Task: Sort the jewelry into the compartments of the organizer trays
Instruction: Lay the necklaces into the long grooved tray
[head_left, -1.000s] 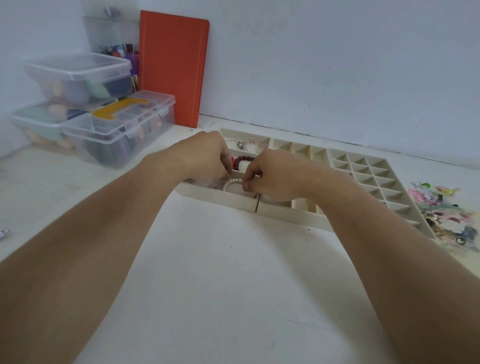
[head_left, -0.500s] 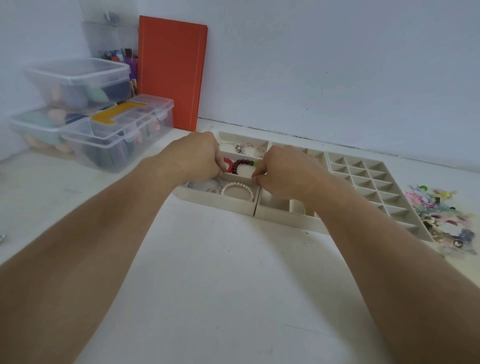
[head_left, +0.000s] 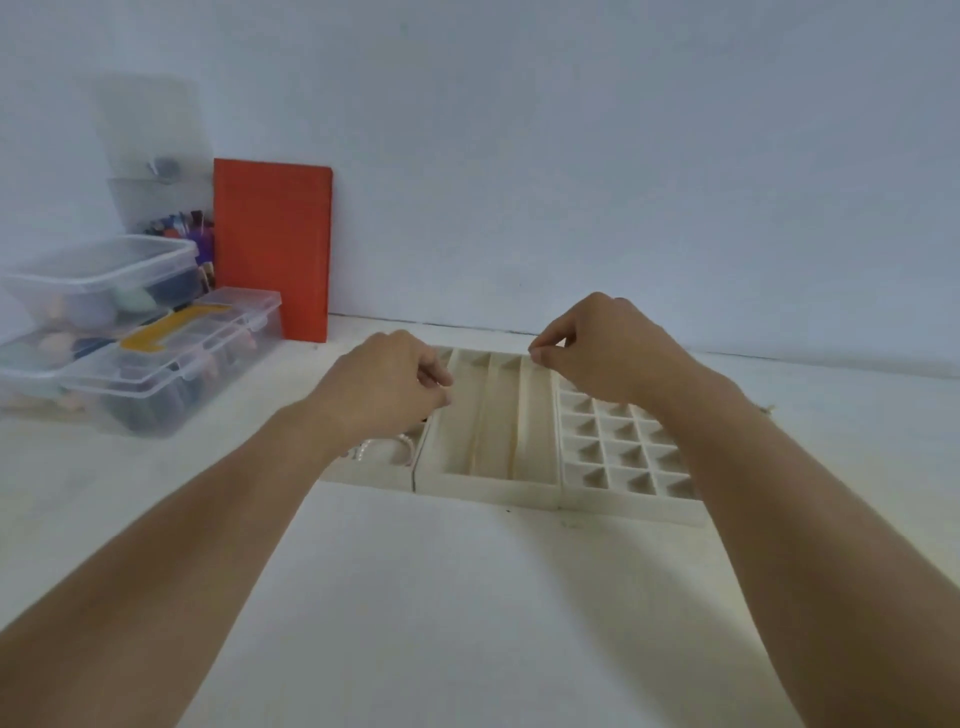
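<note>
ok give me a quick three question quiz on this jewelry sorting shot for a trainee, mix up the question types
1. True or false: the red board lies flat on the table.
2. Which tray sits between the two hands? A) the grid tray of small cells B) the tray of long channels C) the clear lidded box
3. Fill in: the pearl bracelet shows in the leftmost tray, just below the ____ hand.

Key
1. False: it stands upright against the wall.
2. B. The left hand is at its left edge, the right hand over its far right corner.
3. left
</note>
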